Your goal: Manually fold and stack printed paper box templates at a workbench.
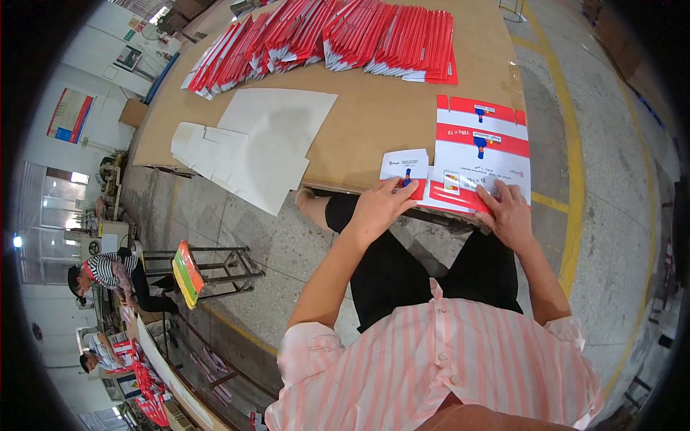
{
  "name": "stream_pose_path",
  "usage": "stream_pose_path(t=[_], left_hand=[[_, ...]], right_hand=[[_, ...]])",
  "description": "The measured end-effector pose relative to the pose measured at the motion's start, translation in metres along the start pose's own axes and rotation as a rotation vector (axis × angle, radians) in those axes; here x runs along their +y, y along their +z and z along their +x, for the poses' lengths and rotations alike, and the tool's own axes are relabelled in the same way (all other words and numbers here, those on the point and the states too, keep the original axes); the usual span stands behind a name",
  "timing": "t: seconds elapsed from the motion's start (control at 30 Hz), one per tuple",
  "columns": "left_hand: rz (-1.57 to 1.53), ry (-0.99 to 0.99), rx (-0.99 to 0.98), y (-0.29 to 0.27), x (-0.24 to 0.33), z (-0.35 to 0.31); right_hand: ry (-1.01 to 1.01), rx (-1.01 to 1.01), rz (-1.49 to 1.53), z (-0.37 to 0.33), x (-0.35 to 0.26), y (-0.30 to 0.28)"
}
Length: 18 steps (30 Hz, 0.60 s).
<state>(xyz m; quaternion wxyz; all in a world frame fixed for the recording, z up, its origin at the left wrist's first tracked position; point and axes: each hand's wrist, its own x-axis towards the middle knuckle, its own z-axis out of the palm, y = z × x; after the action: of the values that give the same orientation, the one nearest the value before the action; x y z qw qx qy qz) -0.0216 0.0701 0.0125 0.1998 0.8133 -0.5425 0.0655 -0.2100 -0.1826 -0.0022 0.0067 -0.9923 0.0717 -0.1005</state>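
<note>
A flat red-and-white printed carton sheet [480,154] lies at the near right corner of the table, its lower edge at the table's rim. My left hand [384,208] is closed at its left side, fingertips on a small white-and-red side flap [405,165] and the thumb tucked low. My right hand [509,215] grips the sheet's near right edge, fingers bent over the printed face. What lies under my palms is hidden.
Rows of folded red-and-white cartons [392,39] lean along the far side of the brown table [366,108]. A large blank white sheet [266,136] overhangs the near left edge. At left, a metal-framed stool [215,269] bears coloured sheets; two people work beyond it.
</note>
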Motion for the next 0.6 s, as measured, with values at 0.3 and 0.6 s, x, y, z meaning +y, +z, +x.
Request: stream_pose_path(t=[0.3,0.6], left_hand=[[0.103,0.001,-0.085,0.033,0.004,0.009],[0.164,-0.103,-0.201,0.043,0.011,0.039]], right_hand=[[-0.011,0.036,0.073,-0.006,0.001,0.007],[-0.004,0.139,0.109,-0.003,-0.004,0.005]])
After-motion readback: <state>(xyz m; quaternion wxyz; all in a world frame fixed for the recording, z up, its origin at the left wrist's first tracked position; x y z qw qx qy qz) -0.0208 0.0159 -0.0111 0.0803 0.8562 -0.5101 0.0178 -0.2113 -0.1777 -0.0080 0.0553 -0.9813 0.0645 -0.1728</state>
